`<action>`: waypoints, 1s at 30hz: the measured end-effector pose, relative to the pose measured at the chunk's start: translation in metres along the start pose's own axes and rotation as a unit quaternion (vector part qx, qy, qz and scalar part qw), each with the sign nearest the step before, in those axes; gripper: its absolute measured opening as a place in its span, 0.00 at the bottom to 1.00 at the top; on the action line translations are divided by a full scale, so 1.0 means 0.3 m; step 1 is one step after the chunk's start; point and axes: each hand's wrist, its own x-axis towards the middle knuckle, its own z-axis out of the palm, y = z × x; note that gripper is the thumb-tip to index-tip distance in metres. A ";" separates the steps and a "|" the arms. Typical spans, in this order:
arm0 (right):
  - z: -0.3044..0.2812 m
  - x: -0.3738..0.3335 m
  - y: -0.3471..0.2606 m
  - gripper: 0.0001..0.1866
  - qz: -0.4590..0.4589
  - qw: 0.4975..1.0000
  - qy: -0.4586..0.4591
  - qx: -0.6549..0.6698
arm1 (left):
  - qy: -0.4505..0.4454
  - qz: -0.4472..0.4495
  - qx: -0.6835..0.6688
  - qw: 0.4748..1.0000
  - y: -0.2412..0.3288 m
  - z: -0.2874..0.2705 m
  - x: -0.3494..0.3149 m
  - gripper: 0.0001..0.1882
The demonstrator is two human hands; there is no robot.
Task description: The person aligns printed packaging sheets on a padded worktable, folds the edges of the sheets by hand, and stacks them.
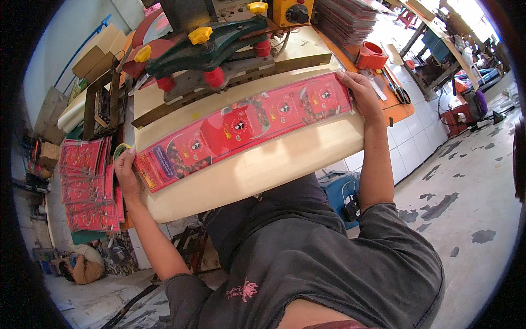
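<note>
A long red printed strip with a clear plastic layer over it (219,140) lies slantwise across a cream board (263,175) in front of me. My left hand (127,172) is closed on its left end, thumb on top. At the far right end, my right hand (361,93) pinches the strip's corner. A yellow-green ring (120,149) shows beside my left fingertips; I cannot tell what it is. Just beyond the strip runs a long metal bar (241,82), under a dark green press frame (211,52) with yellow knobs and red round mounts.
Bundles of similar red printed strips (87,183) lie to the left. Scissors (398,90) and a red tape dispenser (372,56) sit on the orange tabletop at right. A tall stack of sheets (345,22) stands at the back. Another person (85,265) crouches at lower left.
</note>
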 end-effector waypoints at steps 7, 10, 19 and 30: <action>-0.004 0.004 0.001 0.19 0.005 1.000 0.007 -0.014 | 0.001 -0.004 -0.004 1.000 0.002 0.007 0.003 0.12; -0.004 0.005 0.002 0.19 0.000 1.000 0.007 -0.016 | -0.005 0.000 -0.001 1.000 0.000 -0.001 0.005 0.13; 0.015 -0.013 -0.020 0.19 0.008 1.000 0.007 -0.014 | 0.028 -0.009 -0.006 1.000 0.031 0.050 -0.015 0.12; 0.006 -0.008 -0.016 0.20 0.004 1.000 -0.005 -0.013 | 0.004 0.001 -0.005 1.000 0.013 0.012 -0.002 0.11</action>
